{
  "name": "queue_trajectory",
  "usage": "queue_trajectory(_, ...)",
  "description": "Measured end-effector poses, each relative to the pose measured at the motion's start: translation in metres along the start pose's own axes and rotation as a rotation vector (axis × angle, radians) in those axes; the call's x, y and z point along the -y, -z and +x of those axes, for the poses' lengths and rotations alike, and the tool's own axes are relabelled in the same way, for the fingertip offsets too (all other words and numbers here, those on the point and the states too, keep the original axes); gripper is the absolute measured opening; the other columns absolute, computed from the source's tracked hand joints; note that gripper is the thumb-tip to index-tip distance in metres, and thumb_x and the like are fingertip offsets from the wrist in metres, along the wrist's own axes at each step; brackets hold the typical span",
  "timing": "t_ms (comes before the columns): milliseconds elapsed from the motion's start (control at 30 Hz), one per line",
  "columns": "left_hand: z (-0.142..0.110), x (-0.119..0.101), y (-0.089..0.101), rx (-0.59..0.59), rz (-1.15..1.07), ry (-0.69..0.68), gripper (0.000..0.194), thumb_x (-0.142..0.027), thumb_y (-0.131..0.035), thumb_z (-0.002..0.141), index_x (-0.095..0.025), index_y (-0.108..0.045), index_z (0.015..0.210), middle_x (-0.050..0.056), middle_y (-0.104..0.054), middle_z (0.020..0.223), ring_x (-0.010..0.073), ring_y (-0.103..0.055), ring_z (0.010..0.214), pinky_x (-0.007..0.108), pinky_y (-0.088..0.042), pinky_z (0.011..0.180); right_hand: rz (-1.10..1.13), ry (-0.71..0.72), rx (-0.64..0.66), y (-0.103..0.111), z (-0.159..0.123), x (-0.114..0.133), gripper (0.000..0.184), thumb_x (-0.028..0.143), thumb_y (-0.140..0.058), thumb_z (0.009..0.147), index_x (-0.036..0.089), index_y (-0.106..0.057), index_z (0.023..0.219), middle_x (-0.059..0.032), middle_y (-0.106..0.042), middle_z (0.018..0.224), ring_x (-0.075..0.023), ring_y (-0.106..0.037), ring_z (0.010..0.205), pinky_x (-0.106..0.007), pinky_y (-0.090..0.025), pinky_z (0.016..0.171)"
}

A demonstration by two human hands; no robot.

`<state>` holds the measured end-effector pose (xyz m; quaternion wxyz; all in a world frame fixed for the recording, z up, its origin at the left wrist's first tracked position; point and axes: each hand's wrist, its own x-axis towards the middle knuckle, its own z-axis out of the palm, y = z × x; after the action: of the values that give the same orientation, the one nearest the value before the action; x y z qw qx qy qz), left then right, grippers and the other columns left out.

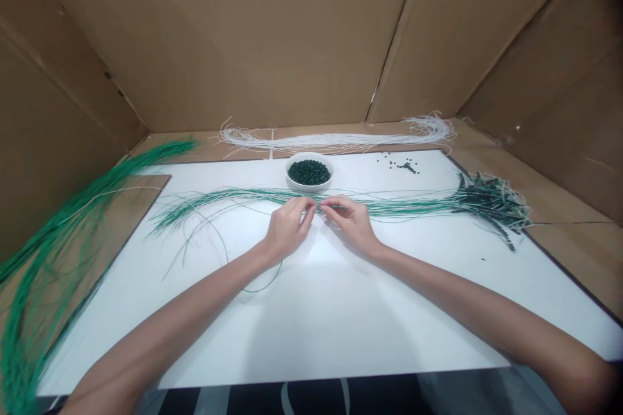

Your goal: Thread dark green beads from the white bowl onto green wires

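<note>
My left hand (288, 225) and my right hand (349, 222) meet at the middle of a white board (316, 311), fingertips pinched close together over a long bundle of thin green strings (233, 198) that runs left to right. Both hands pinch at the strings; what sits between the fingertips is too small to make out. A single green string loops down under my left wrist. Just beyond the hands stands a small white bowl (309, 172) full of dark green beads. At the right end the strings carry dark beaded ends (489, 204).
A bundle of white strings (335, 138) lies along the back. Loose dark beads (402, 164) are scattered at the back right of the board. A thick sheaf of green strings (43, 253) curves along the left side. Cardboard walls enclose the back and sides.
</note>
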<state>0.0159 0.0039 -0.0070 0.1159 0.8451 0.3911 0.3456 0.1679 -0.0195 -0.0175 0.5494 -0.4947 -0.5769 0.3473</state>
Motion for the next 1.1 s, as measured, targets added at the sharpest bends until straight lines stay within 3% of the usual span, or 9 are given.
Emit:
queue_trajectory(367,0.0003,-0.0011,0.0029,0.06,-0.065,0.073,0.016,-0.028,-0.037,0.086,-0.019,-0.051,0.089,0.001,-0.062,0.086,0.0134,-0.056,0.077,0.023,-0.041,0.067,0.053,-0.081,0.0,-0.001,0.0015,0.0001,0.022,0.037,-0.058,0.07,0.015,-0.059,0.076,-0.0042,-0.059,0.077,-0.0137,-0.054,0.066,-0.023,-0.045,0.053)
queue_trajectory(800,0.002,0.0004,0.0041,0.076,-0.155,0.14,0.015,-0.03,-0.039,0.084,-0.019,-0.05,0.086,0.002,-0.061,0.082,0.0132,-0.056,0.071,0.022,-0.039,0.063,0.067,-0.084,-0.019,-0.0006,0.0011,0.0004,0.02,0.035,-0.057,0.071,0.015,-0.059,0.076,-0.0036,-0.058,0.077,-0.0119,-0.052,0.064,-0.023,-0.043,0.055)
queue_trajectory(1100,0.0027,0.0018,0.0012,0.034,-0.13,0.133,0.015,-0.028,-0.038,0.084,-0.018,-0.049,0.084,-0.003,-0.05,0.06,0.0103,-0.045,0.053,0.021,-0.034,0.054,0.193,-0.132,-0.052,-0.0006,0.002,0.0018,0.024,0.035,-0.062,0.065,0.015,-0.061,0.077,-0.004,-0.06,0.076,-0.0118,-0.053,0.06,-0.023,-0.045,0.05)
